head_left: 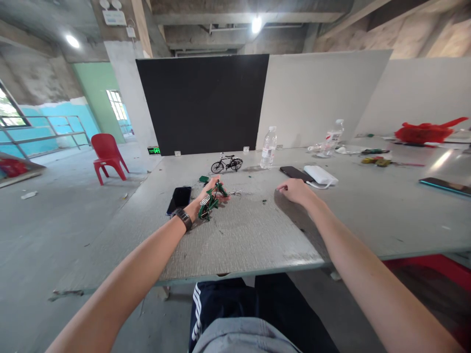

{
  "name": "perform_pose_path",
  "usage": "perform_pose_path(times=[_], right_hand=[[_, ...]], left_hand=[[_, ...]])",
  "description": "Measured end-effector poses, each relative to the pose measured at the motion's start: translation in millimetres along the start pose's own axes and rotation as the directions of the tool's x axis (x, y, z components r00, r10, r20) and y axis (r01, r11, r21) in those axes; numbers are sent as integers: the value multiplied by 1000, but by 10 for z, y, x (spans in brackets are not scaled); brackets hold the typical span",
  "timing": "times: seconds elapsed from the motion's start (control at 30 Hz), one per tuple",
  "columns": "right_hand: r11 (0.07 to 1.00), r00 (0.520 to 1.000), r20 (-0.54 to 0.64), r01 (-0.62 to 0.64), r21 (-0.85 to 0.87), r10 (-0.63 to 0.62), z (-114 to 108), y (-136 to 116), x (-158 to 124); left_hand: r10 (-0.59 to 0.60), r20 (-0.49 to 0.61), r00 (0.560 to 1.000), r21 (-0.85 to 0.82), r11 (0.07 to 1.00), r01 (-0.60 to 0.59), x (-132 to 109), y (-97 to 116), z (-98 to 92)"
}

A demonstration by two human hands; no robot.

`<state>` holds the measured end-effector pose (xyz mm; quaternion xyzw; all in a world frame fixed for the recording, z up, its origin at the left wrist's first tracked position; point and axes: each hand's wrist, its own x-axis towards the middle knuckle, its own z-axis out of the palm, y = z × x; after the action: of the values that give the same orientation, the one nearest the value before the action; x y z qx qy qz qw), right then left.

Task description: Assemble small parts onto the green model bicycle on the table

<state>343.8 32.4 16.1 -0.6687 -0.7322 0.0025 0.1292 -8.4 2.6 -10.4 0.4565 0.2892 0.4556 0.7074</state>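
Holding the green bike [211, 202] at a tilt, the left grip [200, 196] sits behind its frame; can't tell if a wheel touches the table [250, 230]. Right grip [295, 190] is at 3 o'clock from the bike, fingers bunched narrow just by the tabletop, no clue if anything's pinched there. Looks like the steady-it-and-sort-small-bits step to me. Next move probably calls for a precise right-hand pinch plus a light left hold, since that frame looks spindly. Around the bike: metal bits [236, 193] between 2 and 3, green piece [203, 179] near 12, black bike [228, 163] upright at 1, bottle [268, 148] at 2, phone [179, 199] at 9.
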Motion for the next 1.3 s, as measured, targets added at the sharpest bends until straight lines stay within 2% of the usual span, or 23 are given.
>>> perform_pose_path(times=[0.23, 0.4, 0.6, 0.8, 1.3], right_hand=[[1000, 999, 43, 21, -14, -20, -29, 12, -11], [996, 997, 54, 63, -62, -59, -20, 36, -2], [996, 996, 53, 68, -57, -65, -11, 48, -5], [996, 997, 54, 63, -61, -60, -39, 19, -38], [997, 996, 42, 73, -12, -72, -67, -14, -72]], left_hand=[[55, 25, 998, -33, 998, -54, -65, -2, 40], [52, 39, 998, -49, 998, -50, -35, -18, -8], [-19, -5, 1000, -8, 1000, 19, 76, -25, -66], [15, -42, 999, -6, 1000, -15, 140, -44, -66], [15, -4, 1000, -8, 1000, -15, -162, 80, 177]])
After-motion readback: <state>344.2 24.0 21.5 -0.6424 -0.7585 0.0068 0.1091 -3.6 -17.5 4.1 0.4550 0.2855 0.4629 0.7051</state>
